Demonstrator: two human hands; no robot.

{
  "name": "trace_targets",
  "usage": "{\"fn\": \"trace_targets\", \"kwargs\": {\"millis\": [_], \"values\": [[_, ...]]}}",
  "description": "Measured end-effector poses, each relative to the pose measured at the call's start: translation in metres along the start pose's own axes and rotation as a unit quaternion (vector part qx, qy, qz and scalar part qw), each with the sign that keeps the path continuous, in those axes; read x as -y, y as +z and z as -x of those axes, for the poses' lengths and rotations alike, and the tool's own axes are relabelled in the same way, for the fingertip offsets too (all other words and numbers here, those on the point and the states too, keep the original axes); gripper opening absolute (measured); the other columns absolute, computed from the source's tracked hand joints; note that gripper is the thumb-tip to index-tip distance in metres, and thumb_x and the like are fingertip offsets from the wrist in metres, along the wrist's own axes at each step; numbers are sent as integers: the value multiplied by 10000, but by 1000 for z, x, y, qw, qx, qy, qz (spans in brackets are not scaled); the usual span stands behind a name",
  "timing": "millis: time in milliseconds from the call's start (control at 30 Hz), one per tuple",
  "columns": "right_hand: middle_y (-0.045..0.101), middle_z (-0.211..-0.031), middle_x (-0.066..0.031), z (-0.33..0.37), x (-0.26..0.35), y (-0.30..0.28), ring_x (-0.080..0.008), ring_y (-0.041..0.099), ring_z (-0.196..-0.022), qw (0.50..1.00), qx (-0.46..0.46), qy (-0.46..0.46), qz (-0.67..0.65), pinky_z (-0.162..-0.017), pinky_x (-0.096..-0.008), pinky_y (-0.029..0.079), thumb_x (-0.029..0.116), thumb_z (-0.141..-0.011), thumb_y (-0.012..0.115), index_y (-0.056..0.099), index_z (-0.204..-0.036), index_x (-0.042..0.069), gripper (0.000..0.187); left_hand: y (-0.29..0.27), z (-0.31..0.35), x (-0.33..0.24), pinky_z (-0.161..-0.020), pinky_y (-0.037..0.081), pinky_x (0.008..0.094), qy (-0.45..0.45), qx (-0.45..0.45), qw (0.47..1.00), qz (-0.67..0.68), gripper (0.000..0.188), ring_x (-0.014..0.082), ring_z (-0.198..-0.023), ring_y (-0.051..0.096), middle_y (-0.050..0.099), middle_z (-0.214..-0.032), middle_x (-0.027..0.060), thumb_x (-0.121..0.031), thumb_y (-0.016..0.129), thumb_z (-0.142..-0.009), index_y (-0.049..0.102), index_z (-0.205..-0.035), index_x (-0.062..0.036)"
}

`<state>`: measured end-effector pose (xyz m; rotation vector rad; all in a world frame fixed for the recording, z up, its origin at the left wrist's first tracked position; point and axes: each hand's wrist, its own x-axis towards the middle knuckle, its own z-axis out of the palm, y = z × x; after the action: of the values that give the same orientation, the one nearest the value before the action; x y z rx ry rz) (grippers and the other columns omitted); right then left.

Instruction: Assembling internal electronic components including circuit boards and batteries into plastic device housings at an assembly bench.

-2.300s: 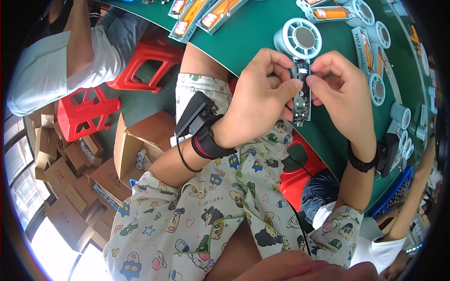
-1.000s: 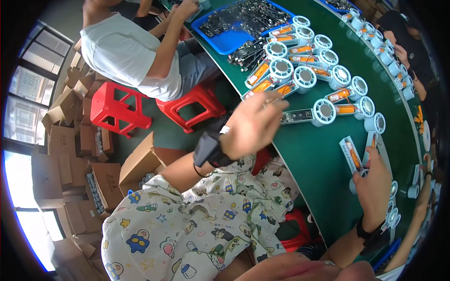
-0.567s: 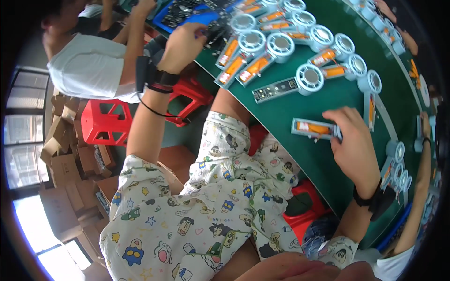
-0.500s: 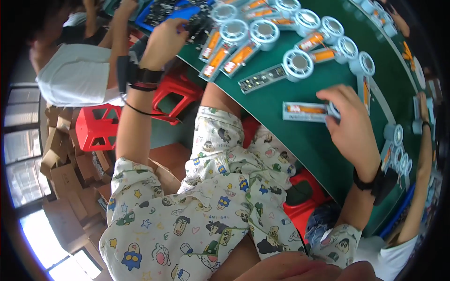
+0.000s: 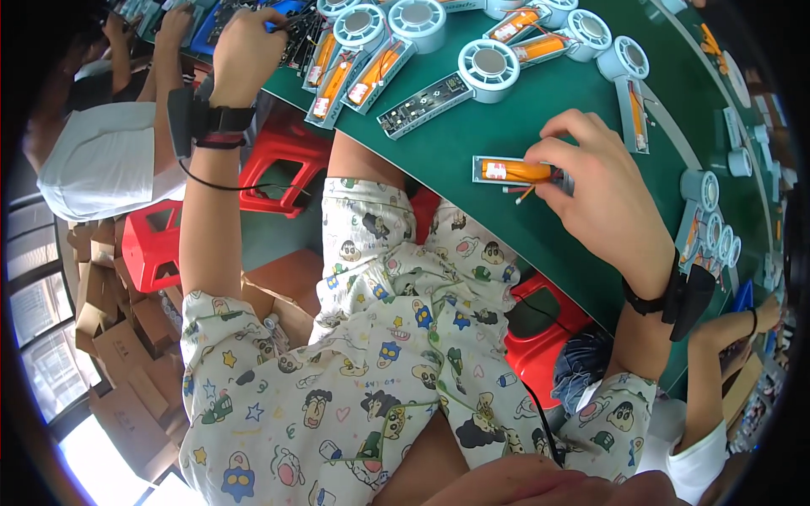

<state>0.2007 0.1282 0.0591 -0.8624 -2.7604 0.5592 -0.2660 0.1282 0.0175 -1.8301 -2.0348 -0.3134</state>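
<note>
Fingers point(image 5: 553, 153) of right hand point(image 5: 603, 184) around trough-shaped plastic fan point(image 5: 506, 170), left hand's point(image 5: 246, 57) grip unclear

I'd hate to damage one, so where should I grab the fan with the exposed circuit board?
Probably by its round head, from the person's side, over the green tabletop: its thick drum shape offers a side wall to grip. The circuit board lies bare, face up in the handle, and another fan crowds the head's far right.
</note>
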Motion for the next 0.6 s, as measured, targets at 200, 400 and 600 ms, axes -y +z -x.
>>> {"fn": "trace_targets", "kwargs": {"millis": [200, 400, 600], "values": [[623, -972, -77, -6, -3, 8, -295, 615, -957, 997, -44, -55, 22, -818, -394, 502, -20, -790, 763, 711, -950, 40, 179, -42, 33, -50, -737, 565, 312, -46, -152, 978, 132, 162, 227, -787, 731, 753, -911, 149, -139, 741, -910, 785, -1058, -89], [648, -912, -73, -12, -5, 11, -254, 644, -853, 994, -82, -66, -35, -703, -355, 506, 8, -812, 785, 707, -927, 24, 140, -94, 96, -177, -781, 565, 300, 9, 24, 856, 516, 208, 171, -882, 728, 766, -1024, 103, -6, 763, -881, 763, -1088, -21], [687, -890, -62, -11, -1, 9, -174, 651, -740, 983, -69, 8, -168, -639, -299, 484, 12, -828, 799, 710, -953, 13, 154, -66, 103, -222, -843, 536, 295, 57, 67, 745, 661, 271, 202, -976, 695, 749, -1068, 141, 63, 687, -915, 706, -1184, 32]]}}
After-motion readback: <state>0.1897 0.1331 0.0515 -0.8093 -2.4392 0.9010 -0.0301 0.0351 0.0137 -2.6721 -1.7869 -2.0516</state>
